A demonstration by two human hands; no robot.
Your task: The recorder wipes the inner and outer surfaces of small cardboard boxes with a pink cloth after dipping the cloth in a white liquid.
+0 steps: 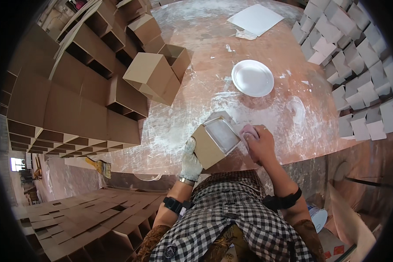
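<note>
My left hand (191,158), in a white knit glove, grips a brown cardboard box (208,150) by its left side, near the front edge of the table. The box is tilted, and one face of it carries a whitish panel (222,133) with a pale rim. Just right of that panel, my bare right hand (260,143) is closed around a crumpled pinkish cloth (248,131). Whether the cloth touches the box I cannot tell. Beyond the hands sits a round white plate (252,78) with white stuff in it.
Brown boxes (83,94) are stacked high on the left, with two loose ones (155,74) beside them. Whitish boxes (358,65) pile up at the right. A white sheet (256,19) lies at the far side of the smeared table (196,56). A brush (101,166) rests at the front-left edge.
</note>
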